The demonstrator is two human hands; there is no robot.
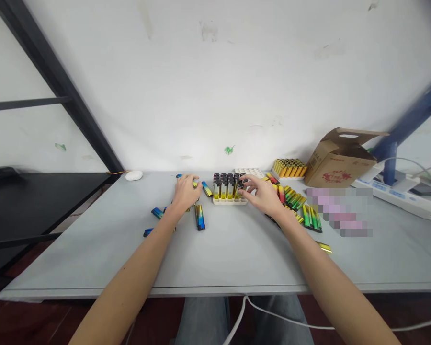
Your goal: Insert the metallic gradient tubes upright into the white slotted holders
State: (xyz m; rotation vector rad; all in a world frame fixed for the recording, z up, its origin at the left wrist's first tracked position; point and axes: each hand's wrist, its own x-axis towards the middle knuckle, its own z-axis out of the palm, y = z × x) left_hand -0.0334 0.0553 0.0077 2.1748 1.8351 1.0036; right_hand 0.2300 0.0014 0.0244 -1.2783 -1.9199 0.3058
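Observation:
A white holder (230, 201) stands mid-table with rows of upright lighters (223, 188), their dark tops upward. At its right end, my right hand (264, 195) has its thumb and fingers closed around a lighter (240, 186) standing in the holder. To the left, my left hand (186, 195) is over loose blue-and-yellow lighters, its fingers curled on one whose yellow end (195, 184) shows at the fingertips. Close by lie a blue lighter (200, 218) and another lighter (207, 189). My left hand hides part of this group.
Green-and-yellow lighters (311, 218) lie loose to the right, partly under my right forearm. Behind are a white empty holder (249, 171), a filled holder of yellow lighters (290, 168), an open cardboard box (339, 165) and a power strip (395, 194). A white case (134, 176) sits back left.

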